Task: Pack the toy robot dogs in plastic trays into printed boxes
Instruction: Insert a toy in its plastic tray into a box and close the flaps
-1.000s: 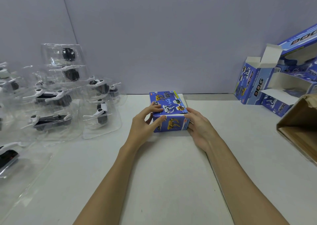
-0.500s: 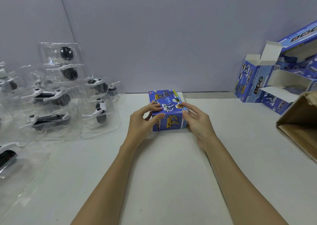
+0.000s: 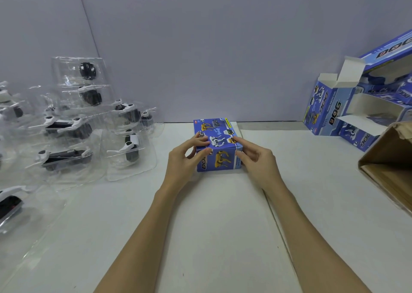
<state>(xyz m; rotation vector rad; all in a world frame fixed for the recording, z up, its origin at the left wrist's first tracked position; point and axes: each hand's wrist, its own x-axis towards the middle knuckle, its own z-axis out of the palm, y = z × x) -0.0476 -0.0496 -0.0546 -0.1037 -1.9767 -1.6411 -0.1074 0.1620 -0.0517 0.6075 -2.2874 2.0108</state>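
Dead centre on the white tabletop point(image 3: 218, 237) sits the closed blue printed cardboard box point(image 3: 217, 145), a crisp rectangular block with glossy pictures of yellow and white robot dogs on its top and near face. The left hand point(image 3: 186, 161) curls in at the box's left near corner, fingertips on the top edge and the front face; the right hand point(image 3: 256, 158) curls round the right near corner, fingers against the top edge and side. Both hands grip it, one each side.

Left of the box lies a loose heap of clear, shiny moulded plastic trays point(image 3: 73, 127), each cradling a black-and-white toy robot dog point(image 3: 131, 146); at least eight show, overlapping, so the exact count is unclear. The nearest tray lies close beside the left hand, not touching.

Right of the box, well apart, stands a cluster of open blue printed boxes point(image 3: 327, 112) with white flaps raised, about three. Nearer, at the frame's right edge, a brown corrugated carton point(image 3: 388, 170) gapes open.

Bare tabletop stretches from the box toward the viewer, between the forearms. Behind the box rises a plain lilac wall point(image 3: 211, 47).
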